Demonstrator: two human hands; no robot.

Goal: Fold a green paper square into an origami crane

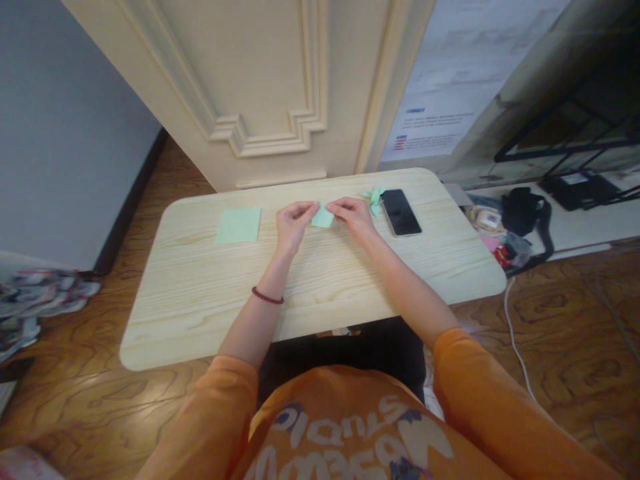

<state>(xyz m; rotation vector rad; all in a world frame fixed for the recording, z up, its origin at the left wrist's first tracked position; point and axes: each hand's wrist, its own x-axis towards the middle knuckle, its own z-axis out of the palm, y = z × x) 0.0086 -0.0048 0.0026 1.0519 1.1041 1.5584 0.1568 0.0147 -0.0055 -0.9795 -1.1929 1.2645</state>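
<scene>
Between my hands, just above the table, is a small folded piece of mint-green paper (322, 216). The thumb and fingers of my left hand (293, 223) pinch its left edge. My right hand (354, 215) pinches its upper right corner in the same way. A larger green paper square (239, 225) lies flat to the left of my left hand. Beyond my right hand rests a folded green paper figure (375, 198), partly hidden by that hand. Its right side meets a dark-screened smartphone (401, 213).
The light wood-grain table (200, 293) has rounded corners and stands against a cream moulded panel (265, 73). At the right, a low shelf (575, 223) holds several small items. A white cable (515, 333) runs down to the wooden floor. Shoes (50, 290) are at the far left.
</scene>
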